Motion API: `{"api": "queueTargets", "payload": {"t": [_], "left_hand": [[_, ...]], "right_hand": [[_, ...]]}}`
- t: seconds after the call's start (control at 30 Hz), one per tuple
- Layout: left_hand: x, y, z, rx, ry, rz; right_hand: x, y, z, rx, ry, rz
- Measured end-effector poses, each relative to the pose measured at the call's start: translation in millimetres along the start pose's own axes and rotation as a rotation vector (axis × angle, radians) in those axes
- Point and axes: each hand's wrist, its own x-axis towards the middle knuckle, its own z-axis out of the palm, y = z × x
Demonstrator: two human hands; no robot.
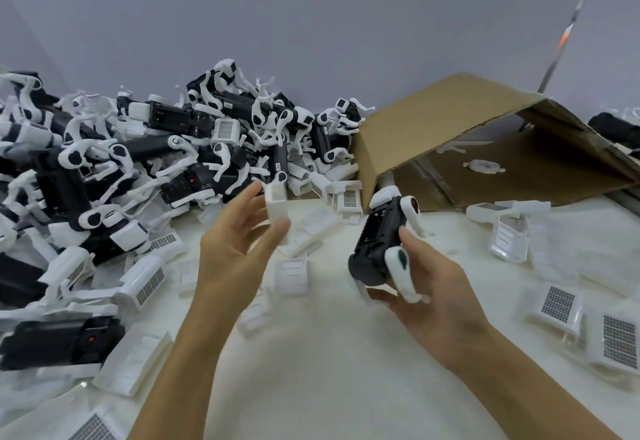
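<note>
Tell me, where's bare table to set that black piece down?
The widest bare patch of table lies between the two forearms, nearer the person than the left hand with its white cap and the right hand gripping the black piece. Crowded: the pile at left, gridded caps at right, cardboard box behind.

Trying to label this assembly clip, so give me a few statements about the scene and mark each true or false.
1. The right hand holds a black device body with white clips. True.
2. The left hand is empty. False: it pinches a white plastic piece.
3. The cardboard box stands upright. False: it lies tipped over with its open side facing the person.
4. A pile of black-and-white parts lies on the left. True.
</note>
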Motion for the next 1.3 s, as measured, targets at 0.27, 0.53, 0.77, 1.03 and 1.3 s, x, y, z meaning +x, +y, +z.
{"api": "queueTargets", "payload": {"t": [0.27,0.53,0.77,1.03,1.3], "left_hand": [[-30,15,47,-0.238,-0.187,0.005],[-34,14,50,-0.204,-0.144,-0.061],[-42,16,60,-0.195,-0.356,-0.239],[-49,10,64,-0.001,-0.34,-0.132],[-43,11,58,-0.157,-0.383,-0.138]], "right_hand": [[-2,9,5,-0.399,-0.135,-0.205],[-6,12,7,-0.567,-0.155,-0.245],[-8,12,8,-0.56,-0.115,-0.306],[-7,3,7,-0.488,-0.016,-0.332],[-9,-2,2,-0.503,0.064,-0.435]]}}
